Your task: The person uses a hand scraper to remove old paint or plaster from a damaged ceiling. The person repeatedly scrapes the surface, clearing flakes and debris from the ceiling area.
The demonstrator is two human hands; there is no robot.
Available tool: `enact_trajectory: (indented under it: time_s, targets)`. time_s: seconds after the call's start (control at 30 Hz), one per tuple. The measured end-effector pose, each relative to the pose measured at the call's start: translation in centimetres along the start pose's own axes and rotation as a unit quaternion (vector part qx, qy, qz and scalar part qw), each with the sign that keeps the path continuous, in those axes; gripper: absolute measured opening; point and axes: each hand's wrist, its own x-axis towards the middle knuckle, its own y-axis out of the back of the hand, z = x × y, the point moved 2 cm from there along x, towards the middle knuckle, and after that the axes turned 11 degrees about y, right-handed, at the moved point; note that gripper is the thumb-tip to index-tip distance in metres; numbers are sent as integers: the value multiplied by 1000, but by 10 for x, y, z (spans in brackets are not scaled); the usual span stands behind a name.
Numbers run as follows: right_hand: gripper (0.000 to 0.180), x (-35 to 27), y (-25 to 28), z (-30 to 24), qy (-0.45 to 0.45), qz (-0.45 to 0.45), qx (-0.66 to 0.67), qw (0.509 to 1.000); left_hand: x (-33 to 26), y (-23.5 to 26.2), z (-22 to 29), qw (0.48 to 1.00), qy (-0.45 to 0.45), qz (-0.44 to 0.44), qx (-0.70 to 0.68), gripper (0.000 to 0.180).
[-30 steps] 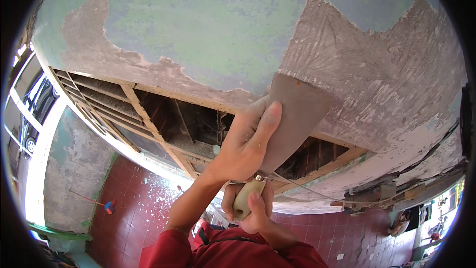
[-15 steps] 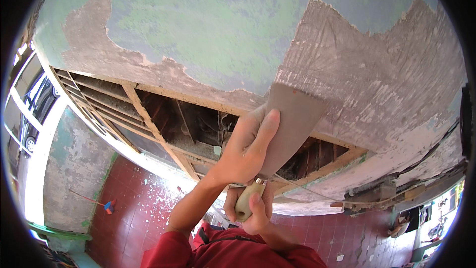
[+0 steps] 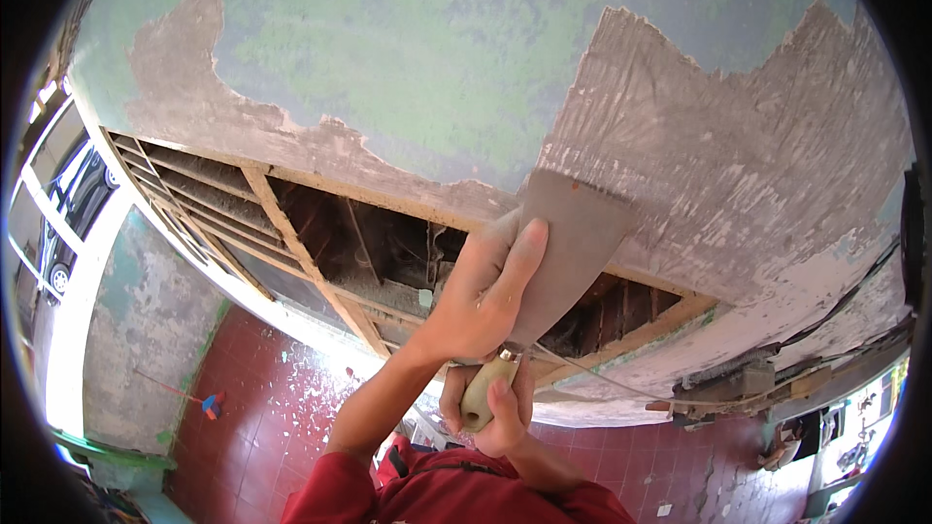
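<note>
I look up at a wall with pale green paint, partly scraped down to bare grey-brown plaster. A wide metal scraper with a wooden handle lies with its blade flat on the wall at the edge of the bare patch. My right hand is closed round the handle from below. My left hand presses its fingers against the back of the blade. Both forearms rise from red sleeves at the lower edge.
Below the painted band is an opening framed with wooden slats, dark inside. A red tiled floor strewn with paint flakes lies far below. White window frames stand at left. Cables and brackets hang at lower right.
The scraper and both hands have slid slightly to the right and upward along the wall, the blade moving further onto the bare plaster edge.
</note>
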Motion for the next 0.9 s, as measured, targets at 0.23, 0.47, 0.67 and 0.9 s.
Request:
enact_trajectory:
  time_s: [0.23, 0.47, 0.67, 0.9]
  targets:
    - [36, -3, 6, 7, 17, -13, -19, 1000, -3, 2, -7, 1000, -1, 12, -2, 36]
    - [37, -4, -1, 8, 0, -4, 27, 1000, -3, 8, -3, 999, 46, 1, 9, 36]
    - [39, -8, 3, 14, 2, 1, 9, 1000, -5, 7, -5, 999, 11, 14, 30, 36]
    - [38, 5, -2, 6, 9, -10, 4, 1000, 1, 8, 6, 1000, 26, -7, 9, 36]
